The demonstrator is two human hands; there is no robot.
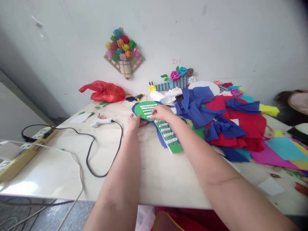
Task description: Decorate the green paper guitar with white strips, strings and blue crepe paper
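Note:
A green craft piece, rounded at one end with a straight neck, lies on the table with ruffled blue paper along its edge. Several white strips cross it in rows. My left hand grips the near edge of the rounded end, thumb on top and other fingers partly under it. Over the middle of the piece, my right hand has its thumb and fingertips pinched at the end of a short white strip. The fingertips partly cover that strip.
A white glue gun lies left, its black cord looping toward a power strip. Behind are pliers and a red plastic bag. Blue crepe paper and red paper are heaped at right. The table's front edge is near.

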